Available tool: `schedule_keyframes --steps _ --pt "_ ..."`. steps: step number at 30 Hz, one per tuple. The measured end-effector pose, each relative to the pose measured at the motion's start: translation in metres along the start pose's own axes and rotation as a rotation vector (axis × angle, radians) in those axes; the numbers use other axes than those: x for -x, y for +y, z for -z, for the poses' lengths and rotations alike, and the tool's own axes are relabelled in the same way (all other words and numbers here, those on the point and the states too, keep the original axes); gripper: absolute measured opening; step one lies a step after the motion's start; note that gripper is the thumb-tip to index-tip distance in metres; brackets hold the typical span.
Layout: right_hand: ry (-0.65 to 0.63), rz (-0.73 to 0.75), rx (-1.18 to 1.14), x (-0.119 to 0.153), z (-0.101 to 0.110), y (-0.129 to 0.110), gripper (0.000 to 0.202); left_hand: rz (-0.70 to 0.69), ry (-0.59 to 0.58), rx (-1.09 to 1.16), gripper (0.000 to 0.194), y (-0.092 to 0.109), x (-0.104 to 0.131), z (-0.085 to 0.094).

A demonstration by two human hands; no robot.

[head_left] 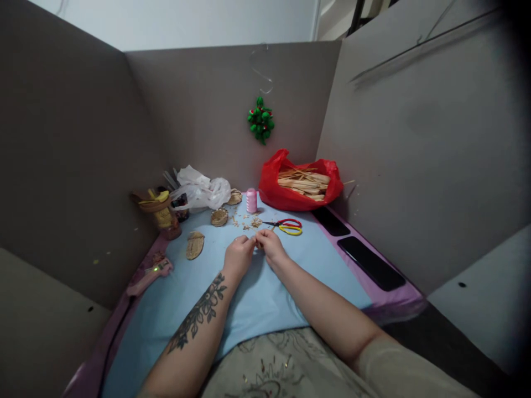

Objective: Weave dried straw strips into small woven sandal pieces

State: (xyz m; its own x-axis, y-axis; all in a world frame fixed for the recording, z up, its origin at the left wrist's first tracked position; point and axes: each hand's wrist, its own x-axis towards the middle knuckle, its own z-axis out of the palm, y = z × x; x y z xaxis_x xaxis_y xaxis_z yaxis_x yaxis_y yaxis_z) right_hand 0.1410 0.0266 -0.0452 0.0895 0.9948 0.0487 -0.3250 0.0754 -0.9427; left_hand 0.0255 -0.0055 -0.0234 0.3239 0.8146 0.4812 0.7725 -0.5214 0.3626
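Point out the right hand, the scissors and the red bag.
Right hand (271, 247): head view, on the back of the hand.
Scissors (280, 223): head view, where blades meet handles.
Red bag (271, 188): head view, on its left side wall.

Small tan piece (260, 246), mostly hidden, pinched between left hand (239, 256) and right hand (271, 246).

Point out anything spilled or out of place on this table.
Pale scraps lie scattered on the blue cloth between the spool and the left hand, loose rather than gathered. One stalk sticks out right of the red bag. Nothing looks plainly damaged.
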Motion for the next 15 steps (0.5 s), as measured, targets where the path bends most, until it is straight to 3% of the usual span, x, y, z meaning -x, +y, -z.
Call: schedule_keyframes --steps 3,6,10,12,15 --pt "-0.027 -0.021 -0.044 -0.004 0.002 -0.001 0.015 -0.058 -0.057 -0.016 0.023 0.004 0.002 0.004" --pt "-0.032 0.026 0.008 -0.01 0.005 -0.001 0.016 -0.072 -0.063 0.174 0.027 0.002 0.001 0.008" --pt "-0.086 0.209 0.175 -0.012 0.007 0.001 0.013 0.241 0.121 0.449 0.027 -0.009 -0.006 0.006" --pt "-0.142 0.274 0.263 -0.009 0.005 0.001 0.011 0.358 0.117 0.542 0.027 -0.015 -0.01 0.005" --pt "-0.189 0.326 0.377 -0.004 0.002 0.001 0.01 0.383 0.068 0.623 0.025 -0.017 -0.012 0.003"
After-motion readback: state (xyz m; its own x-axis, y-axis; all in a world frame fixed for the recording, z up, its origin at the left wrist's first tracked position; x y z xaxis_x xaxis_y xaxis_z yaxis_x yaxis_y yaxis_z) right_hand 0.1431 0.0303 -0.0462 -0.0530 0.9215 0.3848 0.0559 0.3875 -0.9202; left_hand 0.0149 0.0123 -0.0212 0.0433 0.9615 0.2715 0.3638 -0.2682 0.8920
